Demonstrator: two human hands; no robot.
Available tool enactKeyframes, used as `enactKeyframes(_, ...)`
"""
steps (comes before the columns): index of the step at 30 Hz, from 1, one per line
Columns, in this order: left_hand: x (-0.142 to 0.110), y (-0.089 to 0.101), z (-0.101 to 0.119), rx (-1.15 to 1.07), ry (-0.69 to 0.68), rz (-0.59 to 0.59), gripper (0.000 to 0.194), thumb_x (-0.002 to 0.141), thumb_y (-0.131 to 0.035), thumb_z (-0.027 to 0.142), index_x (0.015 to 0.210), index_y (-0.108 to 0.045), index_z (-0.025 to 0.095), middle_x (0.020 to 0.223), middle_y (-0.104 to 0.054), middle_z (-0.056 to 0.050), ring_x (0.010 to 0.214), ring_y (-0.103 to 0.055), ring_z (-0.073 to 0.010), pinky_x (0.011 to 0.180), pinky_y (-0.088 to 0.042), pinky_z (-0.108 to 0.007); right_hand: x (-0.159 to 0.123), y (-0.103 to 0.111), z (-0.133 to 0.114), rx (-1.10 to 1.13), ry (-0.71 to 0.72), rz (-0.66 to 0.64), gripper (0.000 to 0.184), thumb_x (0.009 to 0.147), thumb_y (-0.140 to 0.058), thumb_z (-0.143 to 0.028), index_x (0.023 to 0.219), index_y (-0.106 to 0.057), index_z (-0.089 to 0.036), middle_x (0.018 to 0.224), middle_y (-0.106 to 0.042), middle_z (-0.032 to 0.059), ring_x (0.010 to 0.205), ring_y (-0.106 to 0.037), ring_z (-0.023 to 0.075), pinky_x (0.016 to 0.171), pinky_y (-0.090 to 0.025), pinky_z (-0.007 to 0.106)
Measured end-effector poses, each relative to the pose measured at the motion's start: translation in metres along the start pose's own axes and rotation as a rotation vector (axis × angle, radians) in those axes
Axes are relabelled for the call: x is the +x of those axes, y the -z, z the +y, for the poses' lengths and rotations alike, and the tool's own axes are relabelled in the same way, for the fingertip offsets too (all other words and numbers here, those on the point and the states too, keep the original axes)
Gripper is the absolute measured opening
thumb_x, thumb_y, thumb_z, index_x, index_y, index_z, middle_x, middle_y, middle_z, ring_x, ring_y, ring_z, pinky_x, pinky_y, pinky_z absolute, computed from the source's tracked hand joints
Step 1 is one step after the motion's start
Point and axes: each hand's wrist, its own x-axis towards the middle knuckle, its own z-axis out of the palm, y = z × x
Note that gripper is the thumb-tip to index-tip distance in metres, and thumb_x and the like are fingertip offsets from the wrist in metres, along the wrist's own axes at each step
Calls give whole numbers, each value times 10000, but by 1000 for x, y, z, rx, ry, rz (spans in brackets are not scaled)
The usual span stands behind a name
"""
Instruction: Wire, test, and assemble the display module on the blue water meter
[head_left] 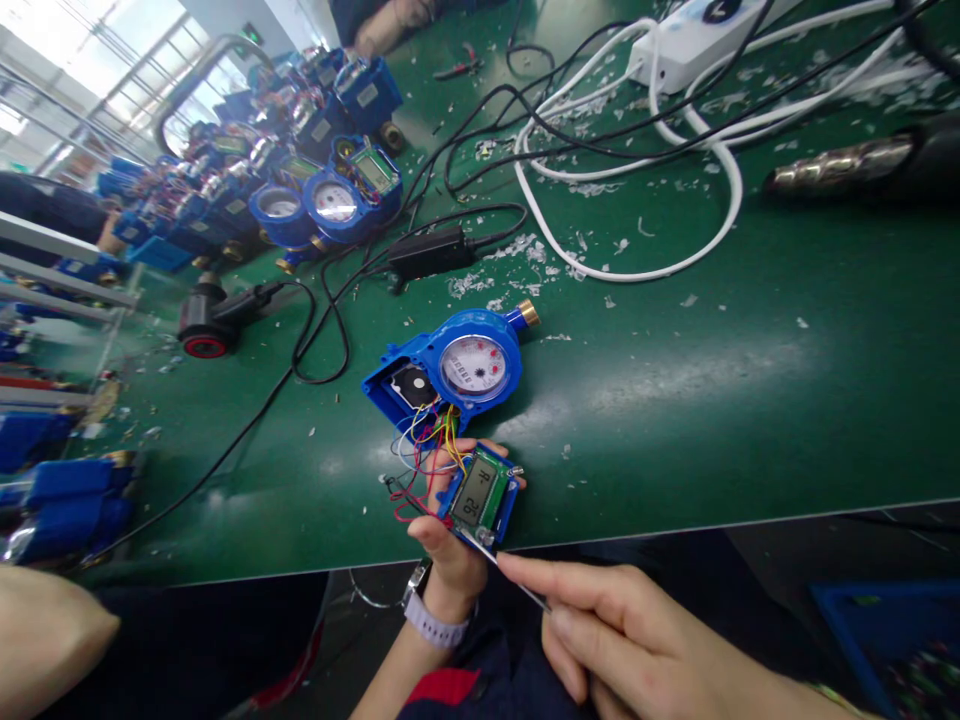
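Note:
My left hand (454, 560), with a watch on its wrist, cradles a display circuit board (480, 492) in a blue frame near the table's front edge. The lit screen shows a short reading that includes 26. My right hand (615, 625) pinches a slim metal tool (517, 580), its tip at the board's lower edge; whether it is tweezers I cannot tell. Red, yellow, white and blue wires (427, 440) run from the board to an opened blue water meter (480, 365), lying just beyond with its dial up and a brass connector at one end.
Many blue meters (330, 200) crowd the back left. A black power adapter (431, 255), cables, a white power strip (690, 45), pliers (459, 68) and a heat gun (840, 170) lie on the green table (712, 380). Another person's arm (52, 640) is at left.

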Motion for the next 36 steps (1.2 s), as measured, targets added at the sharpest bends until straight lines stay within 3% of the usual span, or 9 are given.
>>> enactKeyframes(3,-1,2,-2,-26,9,-53,893,585,-433,946,1037,-708,227,949,-739,-125,984,-695,-334,782,-596,-394,0,2,-2,-8,19,-41,407,986,-453,-327,1358,-579,-224,671,-519,-21,481,-416,74,491,-381,159)
enactKeyframes(7,0,5,-2,-25,3,-60,876,606,-429,936,1044,-702,229,938,-736,-129,954,-701,-326,790,-597,-404,-3,0,7,-111,102,47,428,983,-410,-311,1370,-568,-219,690,-531,-7,524,-434,93,491,-371,168)
enactKeyframes(16,0,9,-4,-7,-11,-60,915,576,-432,950,1095,-688,241,958,-742,-138,1010,-687,-344,817,-581,-421,-3,-5,5,-266,180,130,481,947,-354,-178,1382,-557,-202,712,-636,20,623,-585,129,625,-489,205)
enactKeyframes(20,0,8,-4,35,-36,-3,915,581,-414,955,1103,-691,257,972,-743,-134,1033,-680,-340,814,-577,-419,1,-5,12,-356,264,125,525,924,-355,-160,1429,-497,-153,959,-709,89,843,-659,179,799,-540,267)
enactKeyframes(23,1,4,-1,21,-12,16,902,580,-394,962,1060,-710,267,967,-743,-117,1009,-686,-338,802,-583,-417,5,-4,20,-400,344,108,521,921,-354,-152,1418,-503,-111,1124,-680,128,992,-643,201,903,-520,300)
enactKeyframes(27,0,-1,5,-24,22,20,854,592,-412,950,995,-727,266,937,-743,-92,958,-699,-337,787,-592,-409,9,-4,23,-347,308,119,472,962,-355,-200,1395,-530,-141,862,-708,59,761,-659,144,737,-544,228)
enactKeyframes(32,1,-1,7,-67,20,-9,830,607,-432,935,967,-731,250,904,-739,-92,948,-698,-331,769,-599,-399,15,-7,25,-344,383,137,468,929,-372,-153,1363,-545,-122,1278,-608,123,1147,-586,182,988,-453,276)
enactKeyframes(34,1,-1,7,-80,18,-12,838,606,-419,941,967,-729,251,899,-739,-92,955,-696,-331,770,-600,-401,16,-9,24,-321,376,108,458,934,-372,-166,1358,-539,-123,1103,-676,114,979,-644,179,872,-506,273)
enactKeyframes(36,1,-1,6,-80,26,0,844,605,-404,946,967,-727,255,900,-739,-90,961,-695,-331,774,-600,-402,16,-12,22,-235,292,79,442,956,-352,-179,1362,-523,-137,830,-671,50,726,-635,147,696,-512,241)
